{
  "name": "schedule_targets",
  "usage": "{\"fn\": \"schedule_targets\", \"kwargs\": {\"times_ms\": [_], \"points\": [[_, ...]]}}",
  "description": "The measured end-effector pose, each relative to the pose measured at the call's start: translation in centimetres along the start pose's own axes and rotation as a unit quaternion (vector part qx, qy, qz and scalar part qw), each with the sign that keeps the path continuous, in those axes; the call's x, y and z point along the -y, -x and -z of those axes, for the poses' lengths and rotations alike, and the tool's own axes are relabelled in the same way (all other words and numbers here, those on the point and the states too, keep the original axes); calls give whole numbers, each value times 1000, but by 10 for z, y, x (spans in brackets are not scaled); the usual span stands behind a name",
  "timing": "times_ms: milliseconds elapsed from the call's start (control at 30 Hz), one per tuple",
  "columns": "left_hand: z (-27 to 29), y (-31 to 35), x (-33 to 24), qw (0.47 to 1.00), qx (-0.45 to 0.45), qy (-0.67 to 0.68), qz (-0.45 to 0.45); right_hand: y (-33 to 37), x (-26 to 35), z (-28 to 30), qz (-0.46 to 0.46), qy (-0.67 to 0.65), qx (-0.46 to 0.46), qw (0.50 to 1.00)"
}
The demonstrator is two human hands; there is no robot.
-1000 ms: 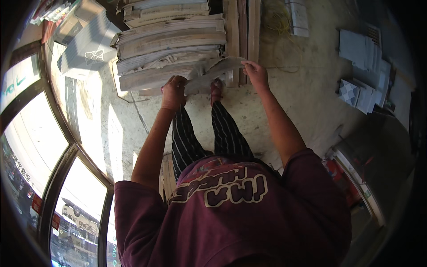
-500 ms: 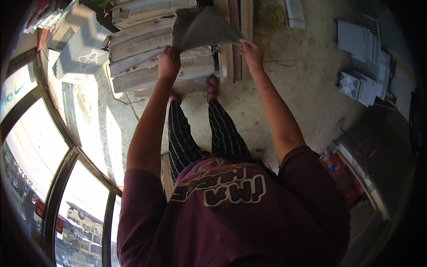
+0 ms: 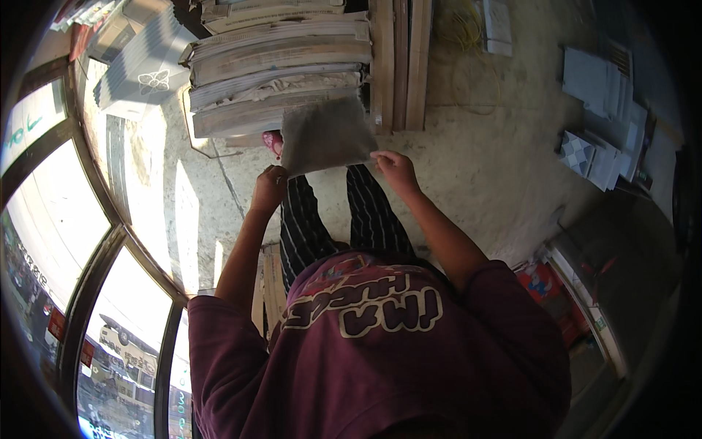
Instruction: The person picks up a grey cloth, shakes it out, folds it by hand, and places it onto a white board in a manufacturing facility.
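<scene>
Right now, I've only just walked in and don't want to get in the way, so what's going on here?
A standing person holds a grey cloth stretched between both hands, the left hand and right hand each at a near corner. It is spread out in front of the legs; one pink shoe shows past its left side. Stacked flat cartons lie beyond it.
</scene>
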State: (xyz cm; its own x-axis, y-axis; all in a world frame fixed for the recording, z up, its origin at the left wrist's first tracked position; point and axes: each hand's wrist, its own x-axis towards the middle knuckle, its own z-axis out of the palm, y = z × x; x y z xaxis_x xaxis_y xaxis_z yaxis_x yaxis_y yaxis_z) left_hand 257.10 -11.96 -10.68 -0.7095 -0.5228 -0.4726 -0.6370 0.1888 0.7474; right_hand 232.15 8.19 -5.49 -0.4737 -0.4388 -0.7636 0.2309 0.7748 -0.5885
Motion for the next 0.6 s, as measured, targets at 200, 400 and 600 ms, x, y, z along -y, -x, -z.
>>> {"fn": "schedule_targets", "kwargs": {"times_ms": [200, 400, 600], "points": [[76, -36, -45, 991, -114, 2, -66, -18, 77, -1, 118, -128, 16, 985], [134, -95, -68, 964, -230, 0, -134, -56, 146, -15, 208, -182, -28, 961], [160, -132, -64, 946, -283, -14, -156, -87, 171, -38, 213, -224, -43, 950]]}}
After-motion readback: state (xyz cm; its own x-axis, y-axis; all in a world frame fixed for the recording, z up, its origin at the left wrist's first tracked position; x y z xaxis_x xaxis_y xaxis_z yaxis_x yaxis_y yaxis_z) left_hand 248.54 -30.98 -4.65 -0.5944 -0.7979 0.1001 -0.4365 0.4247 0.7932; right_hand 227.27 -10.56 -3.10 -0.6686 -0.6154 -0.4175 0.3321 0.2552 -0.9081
